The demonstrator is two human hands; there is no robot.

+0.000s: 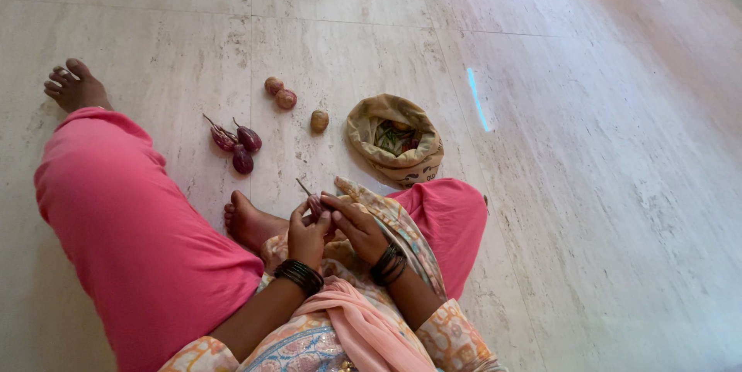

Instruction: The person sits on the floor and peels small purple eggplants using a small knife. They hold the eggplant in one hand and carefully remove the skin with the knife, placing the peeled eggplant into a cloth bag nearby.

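Purple and small, the brinjal (314,203) sits between both our hands over the lap, its thin stalk (303,186) pointing up and away toward the floor. Our left hand (308,237) wraps it from below, fingers curled shut around its body; our right hand (357,226) comes over from the other side, fingertips (332,203) pinching at its top end, so both grips are clenched on the same vegetable. It lies right at the fingertips, mostly hidden by them, with only the upper end and stalk showing.

To work it well, we judge the lower hand should keep the body steady while the upper fingers do the fine work near the stalk, with a light pinch so the skin is not bruised. Whether a blade is in hand we cannot tell.

Outward from the hands, dark bangles (300,275) ring both wrists, and a patterned scarf (386,221) drapes the lap over pink trousers (131,233). On the pale stone floor (587,186) ahead lie three more brinjals (236,144) together, well apart from the hands; beyond them two reddish onions (280,93) touching, a potato (319,120) just to their right, and an open cloth bag (396,140) holding greens.
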